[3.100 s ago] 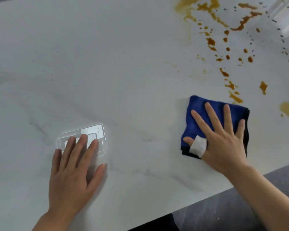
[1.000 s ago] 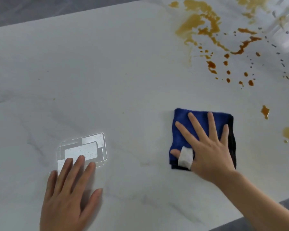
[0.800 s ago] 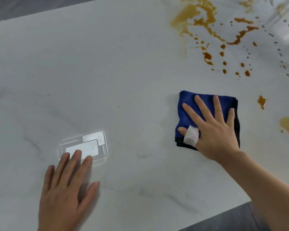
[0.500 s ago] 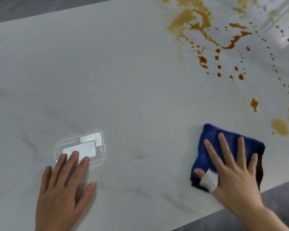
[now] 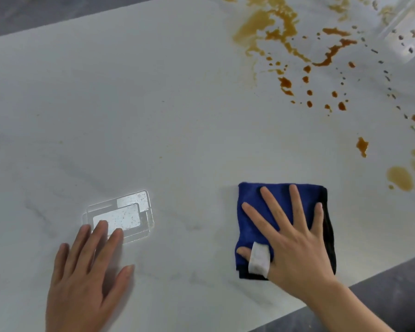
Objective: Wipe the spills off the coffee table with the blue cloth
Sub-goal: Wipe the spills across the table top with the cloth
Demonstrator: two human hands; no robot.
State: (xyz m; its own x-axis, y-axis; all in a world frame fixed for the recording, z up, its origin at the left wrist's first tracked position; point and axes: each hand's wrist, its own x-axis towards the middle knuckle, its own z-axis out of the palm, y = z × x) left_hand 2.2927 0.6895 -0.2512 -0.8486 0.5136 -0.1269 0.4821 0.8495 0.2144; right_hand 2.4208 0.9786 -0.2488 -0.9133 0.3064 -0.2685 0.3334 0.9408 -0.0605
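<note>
Your right hand [image 5: 295, 245] lies flat, fingers spread, pressing the folded blue cloth [image 5: 256, 207] onto the white surface [image 5: 153, 104] near its front edge. Your left hand [image 5: 86, 276] rests open on the surface, while brown spills [image 5: 285, 82] lie well apart, up right.

Both hands flat, fingers spread: left [image 5: 86, 279], right [image 5: 295, 250].

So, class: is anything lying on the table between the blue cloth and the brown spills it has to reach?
Nothing visible. The right hand presses the blue cloth flat, and only bare coffee table separates it from the brown spills beyond and to the right.
</note>
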